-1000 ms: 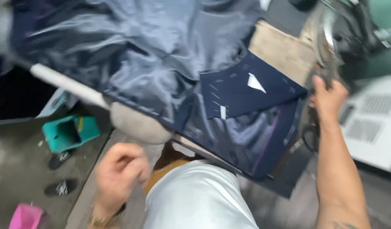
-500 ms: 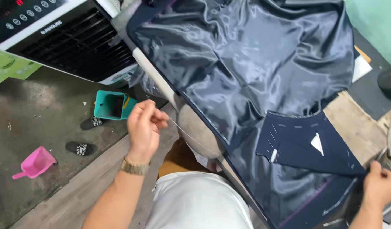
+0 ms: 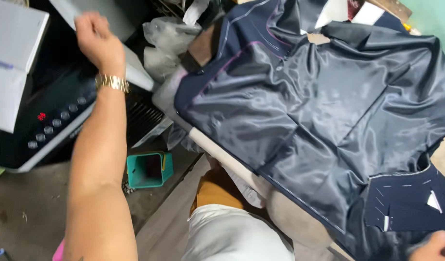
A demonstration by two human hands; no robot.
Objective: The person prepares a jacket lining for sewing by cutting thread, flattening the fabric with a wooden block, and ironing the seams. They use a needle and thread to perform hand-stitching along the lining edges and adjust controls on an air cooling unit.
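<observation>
The dark navy jacket (image 3: 319, 111) lies inside out, its shiny lining up, spread over a padded board (image 3: 261, 188) that runs from the lower right up to the upper left of the view. Nearest to the camera, at the bottom right corner, the right hand (image 3: 437, 246) rests at the jacket's lower edge, just beside a flap of navy cloth with white basting stitches (image 3: 406, 205). Only a part of this hand shows, so I cannot tell if its fingers pinch the cloth or only lie on it.

Judging from this, the work looks to be in the middle: the lining is already laid flat and mostly smooth, but the stitched flap is turned up and wrinkles remain near the centre seam. Pink thread lines (image 3: 242, 48) are visible near the far edge.

The long axis of the jacket goes from the near right to the far left. The collar (image 3: 338, 12) points away from the person, toward the top of the view, and the hem comes toward the person.

Farther away, the left hand (image 3: 94, 34), with a gold watch (image 3: 112, 83) on the wrist, is raised well apart from the jacket, over a black appliance with round buttons (image 3: 48, 128). Its fingers are curled closed; whether they hold something I cannot tell. A green box (image 3: 147, 169) stands on the floor below.
</observation>
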